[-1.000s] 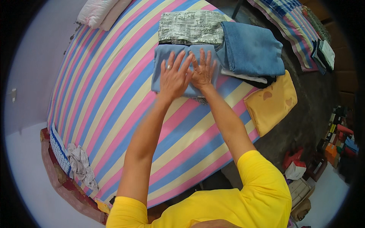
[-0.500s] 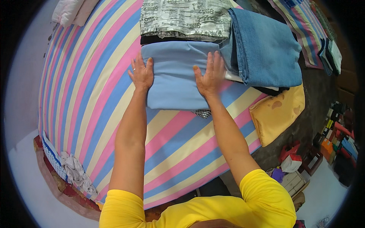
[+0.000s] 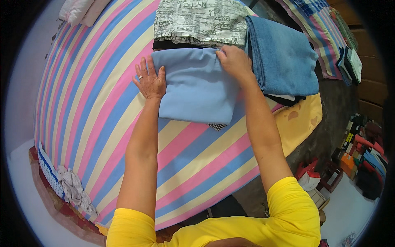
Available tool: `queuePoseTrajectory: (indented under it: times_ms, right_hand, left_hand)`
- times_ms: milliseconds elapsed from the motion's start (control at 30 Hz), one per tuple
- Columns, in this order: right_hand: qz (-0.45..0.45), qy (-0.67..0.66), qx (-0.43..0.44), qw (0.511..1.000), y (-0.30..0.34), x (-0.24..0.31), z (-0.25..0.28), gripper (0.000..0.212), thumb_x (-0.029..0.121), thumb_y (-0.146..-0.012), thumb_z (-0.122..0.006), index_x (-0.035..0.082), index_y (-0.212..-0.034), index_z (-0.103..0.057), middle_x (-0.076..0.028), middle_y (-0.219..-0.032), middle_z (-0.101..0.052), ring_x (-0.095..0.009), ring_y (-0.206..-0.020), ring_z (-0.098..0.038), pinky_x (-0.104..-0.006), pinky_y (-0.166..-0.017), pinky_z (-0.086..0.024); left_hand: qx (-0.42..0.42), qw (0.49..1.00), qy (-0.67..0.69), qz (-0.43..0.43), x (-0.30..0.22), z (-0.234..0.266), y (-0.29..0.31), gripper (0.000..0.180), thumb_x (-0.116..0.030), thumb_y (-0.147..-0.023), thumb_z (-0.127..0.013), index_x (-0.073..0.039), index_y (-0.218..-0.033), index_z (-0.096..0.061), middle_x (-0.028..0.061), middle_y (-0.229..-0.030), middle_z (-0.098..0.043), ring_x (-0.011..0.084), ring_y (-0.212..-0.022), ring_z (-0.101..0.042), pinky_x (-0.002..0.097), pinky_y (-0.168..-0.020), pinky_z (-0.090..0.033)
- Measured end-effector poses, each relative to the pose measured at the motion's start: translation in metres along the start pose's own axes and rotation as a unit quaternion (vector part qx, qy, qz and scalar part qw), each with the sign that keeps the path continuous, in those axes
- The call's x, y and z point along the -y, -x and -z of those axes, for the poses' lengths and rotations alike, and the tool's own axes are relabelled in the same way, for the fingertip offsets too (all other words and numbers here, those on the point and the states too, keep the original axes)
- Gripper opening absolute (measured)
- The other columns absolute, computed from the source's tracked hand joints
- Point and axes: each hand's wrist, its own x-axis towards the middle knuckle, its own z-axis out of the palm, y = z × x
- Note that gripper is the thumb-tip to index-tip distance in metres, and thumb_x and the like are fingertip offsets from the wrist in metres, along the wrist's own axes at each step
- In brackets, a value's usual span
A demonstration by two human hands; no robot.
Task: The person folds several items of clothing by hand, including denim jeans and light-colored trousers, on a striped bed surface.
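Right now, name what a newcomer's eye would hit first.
Probably the striped sheet, pink, blue and cream, spread across much of the view. At its upper middle lies a folded light-blue cloth, the left hand at its left edge and the right hand at its upper right corner. Folded denim sits just right of it.

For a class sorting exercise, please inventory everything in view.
Striped bedsheet: one, pink, blue and cream, centre.
Smooth folded cloth: one, light blue, on the bedsheet.
Printed folded cloth: one, white and grey, beyond it.
Folded denim: one, blue, right of both.
Marked folded cloth: one, yellow and brown, right edge.
Checked cloth corner: one, black and white, under smooth cloth.
Crumpled cloth: one, grey, lower left.
Soft bedding: two, white and beige, upper left.
Second sheet: one, striped, upper right.
Small clutter: uncountable, mixed colours, lower right.
Short sleeves: two, yellow, lower edge.
Left fingers: one set, spread, smooth cloth's left edge.
Right fingers: one set, curled, its far right corner.
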Motion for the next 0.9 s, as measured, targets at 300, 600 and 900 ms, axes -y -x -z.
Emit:
queuePoseTrajectory:
  times_ms: [300, 600, 900]
  right_hand:
    - [-0.171, 0.114, -0.102, 0.973, -0.008, -0.007, -0.012, 0.025, 0.025, -0.084, -0.049, 0.003, -0.090, -0.059, -0.019, -0.098, -0.058, -0.038, -0.090, -0.056, -0.0441, -0.074, -0.045]
    - [0.069, 0.139, -0.069, 0.986, 0.063, 0.014, -0.069, 0.058, 0.047, -0.073, -0.058, 0.023, -0.124, -0.044, -0.015, -0.136, -0.027, -0.037, -0.127, -0.020, -0.0628, -0.094, -0.018]
    - [0.038, 0.148, -0.053, 0.987, 0.062, 0.006, -0.073, 0.067, 0.055, -0.070, -0.057, 0.025, -0.127, -0.042, -0.013, -0.140, -0.019, -0.034, -0.130, -0.012, -0.0645, -0.094, -0.013]
  left_hand:
    - [0.095, 0.991, -0.069, 0.071, -0.007, 0.001, 0.003, 0.050, -0.050, -0.084, -0.041, -0.038, -0.132, -0.030, 0.0012, -0.139, -0.026, 0.0313, -0.129, -0.020, 0.0599, -0.098, -0.012]
    - [0.087, 0.993, -0.053, 0.061, 0.001, 0.000, -0.001, 0.055, -0.050, -0.084, -0.038, -0.027, -0.133, -0.031, 0.0051, -0.137, -0.029, 0.0300, -0.129, -0.021, 0.0588, -0.097, -0.014]
    - [-0.037, 0.990, 0.037, -0.133, -0.020, 0.041, -0.046, 0.059, -0.049, -0.082, -0.046, -0.015, -0.129, -0.037, 0.0102, -0.131, -0.038, 0.0288, -0.126, -0.028, 0.0550, -0.098, -0.017]
